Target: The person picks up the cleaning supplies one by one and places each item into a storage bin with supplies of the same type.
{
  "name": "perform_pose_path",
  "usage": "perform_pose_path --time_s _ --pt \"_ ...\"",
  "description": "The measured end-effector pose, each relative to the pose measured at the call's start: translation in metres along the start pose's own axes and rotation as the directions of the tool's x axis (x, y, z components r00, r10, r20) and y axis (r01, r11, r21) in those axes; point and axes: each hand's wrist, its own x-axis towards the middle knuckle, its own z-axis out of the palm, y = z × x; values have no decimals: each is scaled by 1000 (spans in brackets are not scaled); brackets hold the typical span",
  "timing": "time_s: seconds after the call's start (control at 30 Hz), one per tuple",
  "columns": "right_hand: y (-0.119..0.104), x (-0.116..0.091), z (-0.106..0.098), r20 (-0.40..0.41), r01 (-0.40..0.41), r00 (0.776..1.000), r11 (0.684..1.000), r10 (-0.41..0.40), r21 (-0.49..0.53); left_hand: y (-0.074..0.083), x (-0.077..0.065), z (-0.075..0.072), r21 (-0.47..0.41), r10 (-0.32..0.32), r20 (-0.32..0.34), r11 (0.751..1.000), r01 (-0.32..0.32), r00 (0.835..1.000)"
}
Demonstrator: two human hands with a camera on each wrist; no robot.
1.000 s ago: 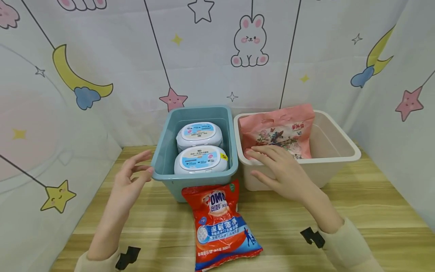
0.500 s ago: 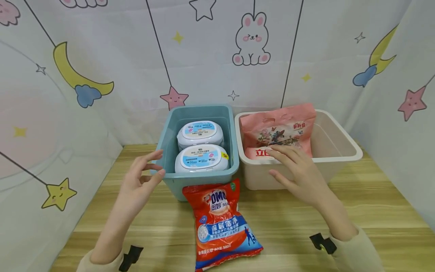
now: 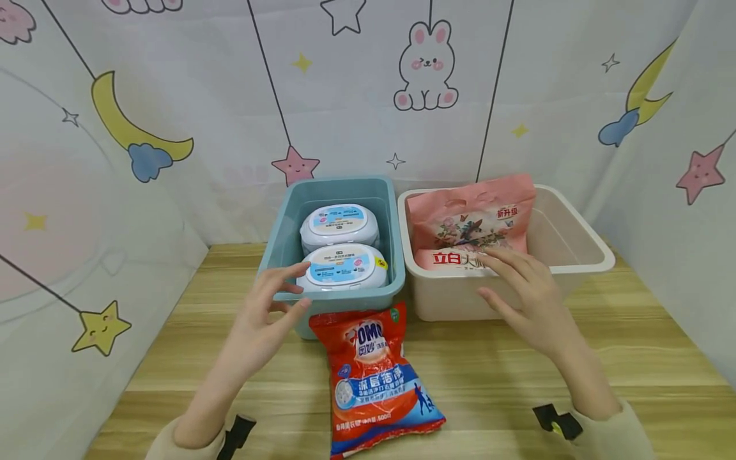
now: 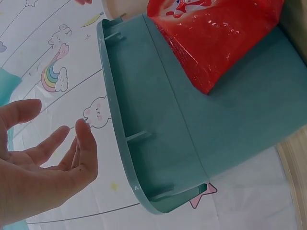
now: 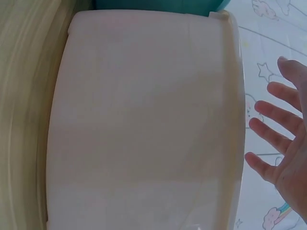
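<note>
Detergent bag (image 3: 374, 383) on table (image 3: 489, 383) before teal bin (image 3: 368, 298), contact unclear, should prove light, soft and slick, best held by both sides; left grip (image 3: 261, 322) and right grip (image 3: 530, 303), spread loosely, hold nothing.

A pale bin (image 5: 139, 115) fills the middle of the frame, with the tabletop (image 5: 21, 115) along the left edge. A teal bin (image 5: 158, 5) shows at the top. At the right edge, the right hand (image 5: 293, 160) spreads its fingers toward the pale bin's rim, before a white cloth (image 5: 261, 48) with cartoon drawings.
</note>
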Motion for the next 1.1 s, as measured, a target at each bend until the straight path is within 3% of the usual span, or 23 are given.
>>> perform_pose_path --time_s 0.27,0.53,0.77,0.93,1.1 --pt "9 -11 -2 -84 2 996 999 2 41 1 -4 13 -23 -1 58 1000 2 998" --pt "20 -20 -5 -138 -20 990 999 25 40 2 -7 27 -27 38 103 999 -35 994" --pt "28 -25 -6 -160 -66 985 997 71 36 6 -11 38 -32 -19 165 999 25 986" --pt "35 -27 -9 -181 -86 979 996 90 31 8 -14 47 -15 -25 199 999 29 980" --pt "41 -32 -11 -170 -160 972 987 162 21 11 -15 55 2 -41 241 999 42 970"
